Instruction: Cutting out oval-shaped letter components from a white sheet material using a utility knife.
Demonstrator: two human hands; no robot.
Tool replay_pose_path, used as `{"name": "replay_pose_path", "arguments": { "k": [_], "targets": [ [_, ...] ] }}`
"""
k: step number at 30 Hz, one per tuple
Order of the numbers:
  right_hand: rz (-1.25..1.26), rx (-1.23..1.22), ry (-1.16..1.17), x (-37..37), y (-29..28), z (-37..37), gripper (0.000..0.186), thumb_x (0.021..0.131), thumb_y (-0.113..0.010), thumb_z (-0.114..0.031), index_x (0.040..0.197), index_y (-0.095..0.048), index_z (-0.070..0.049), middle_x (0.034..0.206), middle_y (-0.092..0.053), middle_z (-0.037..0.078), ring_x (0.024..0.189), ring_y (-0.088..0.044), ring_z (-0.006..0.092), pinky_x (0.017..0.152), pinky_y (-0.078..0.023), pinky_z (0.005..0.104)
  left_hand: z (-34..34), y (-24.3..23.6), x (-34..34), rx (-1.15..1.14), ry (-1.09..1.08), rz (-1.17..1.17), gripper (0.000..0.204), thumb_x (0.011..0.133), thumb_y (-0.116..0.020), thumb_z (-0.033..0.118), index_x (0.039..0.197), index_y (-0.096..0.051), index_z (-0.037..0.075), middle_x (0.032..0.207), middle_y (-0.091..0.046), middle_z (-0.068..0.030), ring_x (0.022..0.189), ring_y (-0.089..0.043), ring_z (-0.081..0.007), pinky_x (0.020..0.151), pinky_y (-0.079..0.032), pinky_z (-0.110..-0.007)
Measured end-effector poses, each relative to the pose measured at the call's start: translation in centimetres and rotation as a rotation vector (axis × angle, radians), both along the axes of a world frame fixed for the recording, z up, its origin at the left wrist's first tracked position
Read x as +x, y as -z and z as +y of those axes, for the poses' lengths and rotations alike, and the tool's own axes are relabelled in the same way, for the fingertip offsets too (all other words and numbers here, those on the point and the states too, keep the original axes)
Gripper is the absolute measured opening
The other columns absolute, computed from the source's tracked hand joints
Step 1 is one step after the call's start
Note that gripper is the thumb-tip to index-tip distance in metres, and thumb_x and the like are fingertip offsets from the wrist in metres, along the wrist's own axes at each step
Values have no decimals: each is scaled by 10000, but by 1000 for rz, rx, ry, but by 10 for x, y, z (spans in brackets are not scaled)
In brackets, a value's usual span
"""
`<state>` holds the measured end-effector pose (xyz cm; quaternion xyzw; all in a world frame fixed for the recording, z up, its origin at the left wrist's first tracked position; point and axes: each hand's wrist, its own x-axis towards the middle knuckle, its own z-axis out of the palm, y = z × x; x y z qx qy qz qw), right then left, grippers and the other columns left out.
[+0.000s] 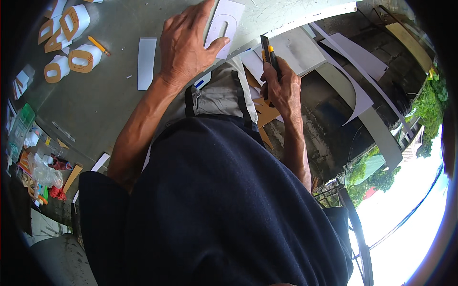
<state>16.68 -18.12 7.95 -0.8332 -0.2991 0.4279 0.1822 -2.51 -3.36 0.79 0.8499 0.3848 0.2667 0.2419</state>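
So the biggest thing here by far is the dark navy top (214,190) on the person, filling the lower middle. Then the grey-green desk (124,57), taking up most of the upper left. Off to the right there's a bunch of pale cut sheets (362,90), some with curved edges, overlapping each other.

Left hand (188,45) is on the desk, thumb splayed away from the fingers and resting on the lower part of a white card (234,16). The fingertips run out at the top, so I can't tell how they sit. Right hand (285,88) is wrapped snugly around a black and yellow utility knife (273,59), blade end pointing away from the body, clear of the card.

Upper left of the desk has a cluster of chunky letter blocks (82,23), white sides and tan faces. The card itself lies near the desk's edge, with a long rounded slot in it. Left of that hand is a plain white strip (146,64), and smallest of all, a yellow-orange pencil (99,45) just beside the blocks.
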Motion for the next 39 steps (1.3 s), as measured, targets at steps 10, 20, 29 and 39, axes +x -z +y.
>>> {"name": "replay_pose_path", "arguments": {
  "k": [10,20,29,39],
  "targets": [
    [142,160,149,-6,-8,16,465,990,-650,-307,1224,-609,93,745,-683,83,584,-682,150,543,-540,324,-45,6,7,-180,-161,247,910,715,-896,445,1430,-490,55,1187,-576,-162,1142,-557,-354,968,-465,-488],
    [183,120,124,-12,-7,-12,467,998,-651,-295,1273,-594,79,789,-705,107,556,-689,170,526,-544,325,-2,5,-11,11,218,261,594,828,-701,-15,1400,-604,113,1394,-623,-28,1279,-542,-290,1048,-435,-473],
    [-171,169,-251,-7,10,19,345,991,-658,-255,1184,-604,26,716,-681,224,672,-705,399,643,-533,477,17,12,-8,-1,42,92,564,948,-693,164,1452,-515,-14,1540,-485,-223,1468,-390,-436,1191,-365,-502],
    [-357,195,-522,3,25,62,231,997,-621,-244,1089,-604,-32,895,-720,212,803,-715,430,709,-556,527,-1,16,22,-169,0,189,1094,769,-834,445,1581,-283,-39,1667,-235,-257,1561,-179,-446,1274,-142,-559]
  ]
}}
